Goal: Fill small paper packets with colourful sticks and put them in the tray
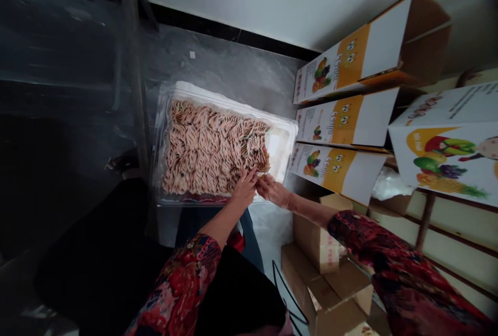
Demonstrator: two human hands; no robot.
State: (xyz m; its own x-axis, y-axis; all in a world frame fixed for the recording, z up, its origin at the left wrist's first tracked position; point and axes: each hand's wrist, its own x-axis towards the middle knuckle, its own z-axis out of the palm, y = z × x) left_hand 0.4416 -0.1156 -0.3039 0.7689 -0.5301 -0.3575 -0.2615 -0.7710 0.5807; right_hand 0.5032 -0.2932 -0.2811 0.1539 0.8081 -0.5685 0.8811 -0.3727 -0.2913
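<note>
A clear plastic tray [290,141] holds tightly packed, upright rows of thin, wavy, pinkish-tan pieces [206,144]; their exact kind I cannot make out. At the near right corner of the rows, my left hand [245,188] has its fingers closed against the edge of the pieces. My right hand [273,192] is right beside it, its fingertips pinched around a small brownish wavy piece [265,176]. The fingertips of both hands almost meet. Part of what they hold is hidden by the fingers.
Printed fruit cartons [338,118] stand in a row to the right, with another carton [447,144] beyond them. Brown cardboard boxes [315,242] lie at the lower right, near a black cord [286,292]. A metal post [134,66] rises at the left; the wall [241,4] is behind.
</note>
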